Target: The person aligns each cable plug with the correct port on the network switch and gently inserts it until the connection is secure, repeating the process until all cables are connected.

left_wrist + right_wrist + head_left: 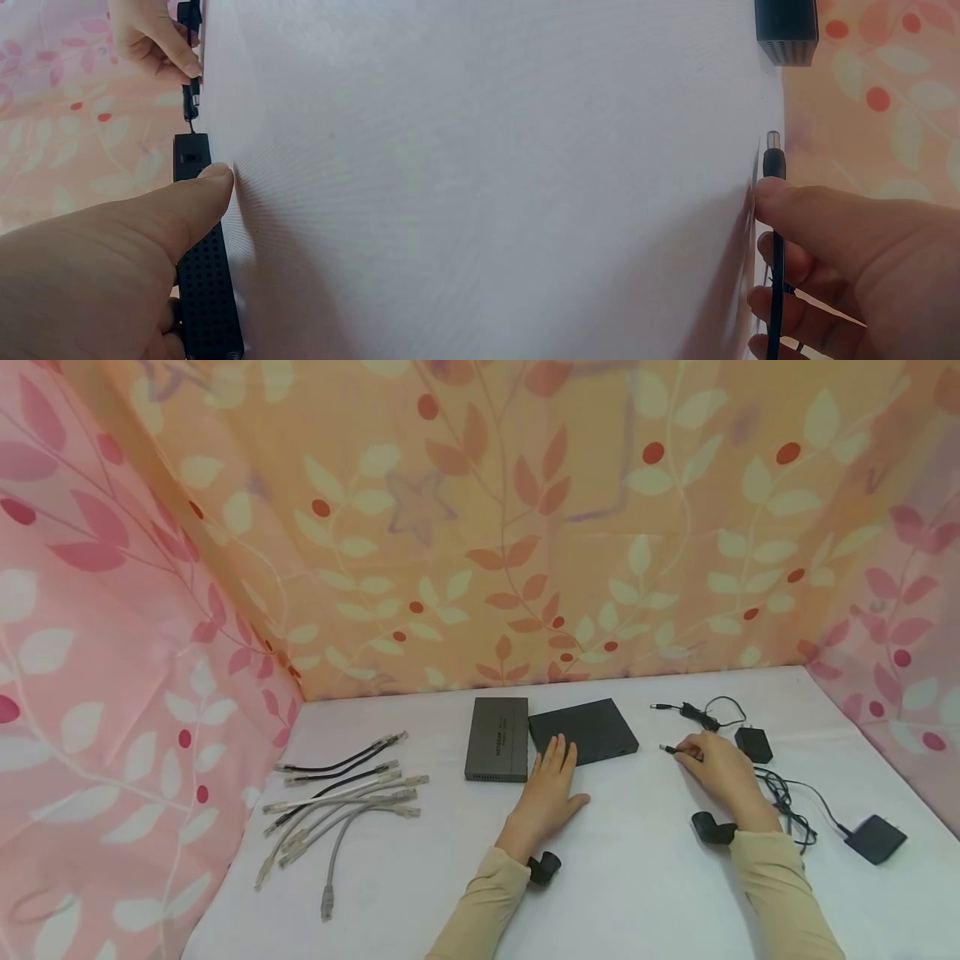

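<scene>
In the head view, my left hand [546, 797] lies with straight fingers over the near left part of a flat black box [592, 727], a network switch by its look. The left wrist view shows the thumb out along the perforated side of this switch [206, 281]. My right hand [722, 772] pinches a black power cable close to its barrel plug [666, 748]. Seen from the right wrist, the plug's metal tip [773, 140] points away past the thumb. A grey NETGEAR switch [497, 735] sits directly left of the black one.
Several short network cables [352, 806], black and grey, are spread at the left. A second plug cable [701, 717], a power adapter [753, 744], a coiled cord [783, 802] and another adapter [876, 839] lie around the right hand. Flowered curtains [450, 568] enclose the white table.
</scene>
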The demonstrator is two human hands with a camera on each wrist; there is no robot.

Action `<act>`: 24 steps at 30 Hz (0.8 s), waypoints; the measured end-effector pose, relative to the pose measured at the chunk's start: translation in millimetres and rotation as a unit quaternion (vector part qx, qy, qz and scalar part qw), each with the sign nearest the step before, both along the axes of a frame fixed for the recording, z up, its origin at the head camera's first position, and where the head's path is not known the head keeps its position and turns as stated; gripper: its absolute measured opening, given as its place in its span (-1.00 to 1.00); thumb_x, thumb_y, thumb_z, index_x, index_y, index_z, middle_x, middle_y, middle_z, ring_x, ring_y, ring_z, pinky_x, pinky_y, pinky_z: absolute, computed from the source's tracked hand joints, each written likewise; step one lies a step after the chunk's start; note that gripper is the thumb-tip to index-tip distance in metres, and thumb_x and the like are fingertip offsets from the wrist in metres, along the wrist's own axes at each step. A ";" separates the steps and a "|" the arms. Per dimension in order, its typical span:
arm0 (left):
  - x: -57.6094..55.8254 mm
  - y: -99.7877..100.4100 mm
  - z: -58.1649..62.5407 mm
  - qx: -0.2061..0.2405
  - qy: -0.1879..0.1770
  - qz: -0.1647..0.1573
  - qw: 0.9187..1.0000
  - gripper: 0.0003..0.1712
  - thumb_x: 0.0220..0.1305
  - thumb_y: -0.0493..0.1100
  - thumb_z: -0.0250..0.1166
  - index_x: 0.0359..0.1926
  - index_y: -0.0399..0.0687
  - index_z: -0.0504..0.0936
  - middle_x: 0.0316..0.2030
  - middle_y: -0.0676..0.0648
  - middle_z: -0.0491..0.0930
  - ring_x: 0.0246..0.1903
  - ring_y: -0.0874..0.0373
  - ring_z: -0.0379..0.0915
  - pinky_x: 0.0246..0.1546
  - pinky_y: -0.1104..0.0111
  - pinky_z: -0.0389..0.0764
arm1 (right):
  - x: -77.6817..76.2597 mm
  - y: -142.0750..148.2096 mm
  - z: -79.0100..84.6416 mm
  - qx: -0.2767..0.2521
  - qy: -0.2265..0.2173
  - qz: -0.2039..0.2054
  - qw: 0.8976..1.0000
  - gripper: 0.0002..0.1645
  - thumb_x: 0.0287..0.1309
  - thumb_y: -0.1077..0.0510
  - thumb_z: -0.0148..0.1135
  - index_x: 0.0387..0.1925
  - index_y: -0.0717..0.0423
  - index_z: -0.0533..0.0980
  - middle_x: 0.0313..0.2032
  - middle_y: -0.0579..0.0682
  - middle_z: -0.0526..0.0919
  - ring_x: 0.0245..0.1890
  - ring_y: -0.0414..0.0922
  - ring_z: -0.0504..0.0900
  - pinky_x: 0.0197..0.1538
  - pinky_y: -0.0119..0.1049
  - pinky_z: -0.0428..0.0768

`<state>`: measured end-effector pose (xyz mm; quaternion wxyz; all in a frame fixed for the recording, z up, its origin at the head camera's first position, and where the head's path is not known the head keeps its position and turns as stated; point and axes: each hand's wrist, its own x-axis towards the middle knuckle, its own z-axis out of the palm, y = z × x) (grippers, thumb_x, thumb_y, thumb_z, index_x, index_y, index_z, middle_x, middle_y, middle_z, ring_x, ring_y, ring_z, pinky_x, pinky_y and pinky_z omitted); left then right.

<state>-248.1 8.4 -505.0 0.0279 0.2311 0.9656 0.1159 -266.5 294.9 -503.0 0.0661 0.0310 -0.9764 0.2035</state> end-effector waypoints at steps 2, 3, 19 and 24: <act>-0.6 0.7 -0.9 -0.004 0.004 0.001 1.000 -0.05 0.23 0.22 0.14 0.44 -0.09 -0.07 0.45 -0.15 -0.20 0.43 0.04 -0.36 0.36 0.14 -0.02 | 0.4 0.2 1.5 -0.001 0.002 -0.001 1.000 -0.82 0.11 0.13 0.25 -0.30 0.17 0.63 -0.46 0.00 0.55 -0.47 -0.11 0.46 -0.44 -0.24 0.34; -1.0 1.0 -1.3 -0.005 0.006 0.002 1.000 -0.05 0.23 0.21 0.15 0.44 -0.09 -0.06 0.45 -0.15 -0.20 0.43 0.04 -0.35 0.36 0.14 -0.02 | 1.0 0.3 2.7 -0.002 0.003 -0.001 1.000 -0.81 0.12 0.12 0.25 -0.29 0.17 0.63 -0.46 0.00 0.54 -0.48 -0.12 0.45 -0.46 -0.27 0.33; -2.2 2.4 -3.3 -0.007 0.022 0.002 1.000 -0.05 0.21 0.21 0.18 0.43 -0.12 -0.03 0.44 -0.18 -0.17 0.43 0.01 -0.31 0.35 0.12 0.01 | 7.5 2.7 22.7 -0.042 0.043 -0.017 0.998 -0.66 0.24 0.00 0.12 -0.21 0.21 0.57 -0.47 0.05 0.57 -0.50 -0.09 0.46 -0.48 -0.32 0.29; -1.9 2.6 -3.4 -0.007 0.018 0.000 1.000 -0.05 0.22 0.20 0.17 0.43 -0.13 -0.04 0.44 -0.19 -0.17 0.43 0.00 -0.31 0.35 0.12 0.01 | 8.9 -4.6 28.6 -0.069 0.031 -0.020 0.997 -0.62 0.23 0.00 0.13 -0.21 0.28 0.54 -0.55 0.03 0.54 -0.61 -0.13 0.40 -0.56 -0.33 0.30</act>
